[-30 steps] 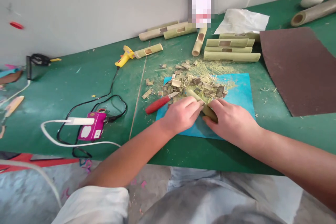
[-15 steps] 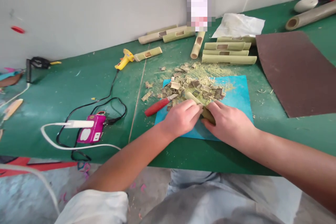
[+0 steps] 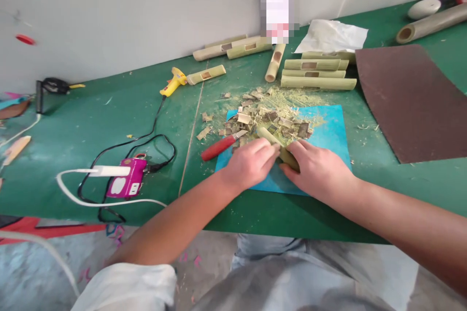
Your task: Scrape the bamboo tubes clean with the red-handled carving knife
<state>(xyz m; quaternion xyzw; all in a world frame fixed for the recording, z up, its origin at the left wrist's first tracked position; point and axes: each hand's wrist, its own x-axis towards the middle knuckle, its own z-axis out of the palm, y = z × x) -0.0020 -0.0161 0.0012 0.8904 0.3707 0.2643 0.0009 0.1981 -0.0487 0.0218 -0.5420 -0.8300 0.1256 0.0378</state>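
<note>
Gripping one bamboo piece (image 3: 272, 138) together, left hand (image 3: 250, 163) and right hand (image 3: 317, 167) closed around it over the blue mat (image 3: 330, 126) (red-handled knife (image 3: 221, 146) just beside).

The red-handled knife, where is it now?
The red-handled knife lies left of centre in the head view, on the blue mat's left edge, just beyond the left hand.

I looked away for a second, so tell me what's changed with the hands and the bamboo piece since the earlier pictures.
Almost nothing. Both hands have stayed closed on the short bamboo piece over the blue mat: the left hand and the right hand sit where they were, with only a slight shift of the camera. The red-handled knife, the bamboo scraps and the yellow glue gun have not moved.
</note>
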